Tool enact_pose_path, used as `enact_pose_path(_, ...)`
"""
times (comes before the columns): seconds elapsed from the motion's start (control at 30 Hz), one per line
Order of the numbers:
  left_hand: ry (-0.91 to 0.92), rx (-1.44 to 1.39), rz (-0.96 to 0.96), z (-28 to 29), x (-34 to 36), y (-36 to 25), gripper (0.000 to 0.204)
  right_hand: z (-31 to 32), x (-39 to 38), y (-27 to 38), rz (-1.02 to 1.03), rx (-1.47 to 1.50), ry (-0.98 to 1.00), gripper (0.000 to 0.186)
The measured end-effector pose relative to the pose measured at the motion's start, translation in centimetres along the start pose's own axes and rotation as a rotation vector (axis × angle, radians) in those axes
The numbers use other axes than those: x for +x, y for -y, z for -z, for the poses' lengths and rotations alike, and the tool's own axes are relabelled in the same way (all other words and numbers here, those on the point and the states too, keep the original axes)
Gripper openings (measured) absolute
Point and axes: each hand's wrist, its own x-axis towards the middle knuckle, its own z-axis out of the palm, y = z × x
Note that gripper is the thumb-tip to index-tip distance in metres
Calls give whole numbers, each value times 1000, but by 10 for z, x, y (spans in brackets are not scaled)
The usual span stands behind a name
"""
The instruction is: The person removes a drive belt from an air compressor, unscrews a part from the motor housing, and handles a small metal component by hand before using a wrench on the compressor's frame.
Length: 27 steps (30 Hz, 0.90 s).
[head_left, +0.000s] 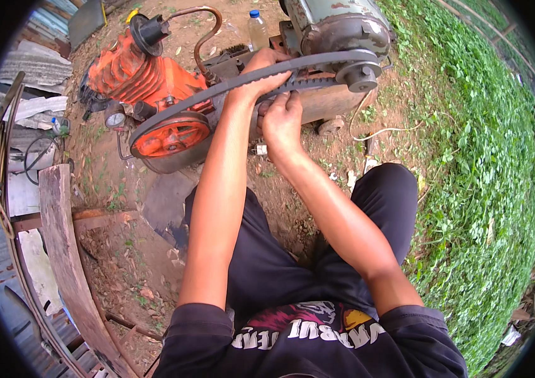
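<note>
An air compressor with an orange finned pump [130,74] and a grey-green electric motor [336,28] lies in front of me. A black drive belt [185,109] runs from the orange spoked flywheel [171,137] to the small motor pulley [360,77]. My left hand [262,74] is closed around the belt's upper run, its fingers showing above it and a digit below. Just beneath, my right hand [282,121] is closed by the ribbed lower run, fingers curled in. Whatever lies between those fingers is hidden.
A clear bottle with a blue cap [258,30] stands behind the compressor. Beside the pump is a round gauge [114,118]; a copper pipe [199,47] arches over. A weathered plank [66,252] and corrugated sheets [34,66] lie left. Green plants [488,189] cover the right.
</note>
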Motion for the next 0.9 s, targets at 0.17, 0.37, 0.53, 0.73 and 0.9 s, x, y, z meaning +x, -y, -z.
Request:
enact_pose_path(0.17, -16, 5, 3, 11, -10, -7, 23, 20, -9, 40, -324, 339, 197, 19)
enact_pose_path(0.37, -35, -115, -1, 8, -11, -7, 20, 37, -13, 32, -203, 265, 153, 23)
enact_pose_path(0.53, -102, -160, -43, 5, -14, 2, 19, 44, -13, 28, -132, 195, 241, 23)
enact_pose_path(0.73, -104, -170, -173, 7, -18, 6, 23, 38, -16, 23, -76, 293, 183, 26)
enact_pose_path(0.9, 25, -206, 10, 7, -22, 3, 26, 43, -3, 19, -203, 358, 185, 27)
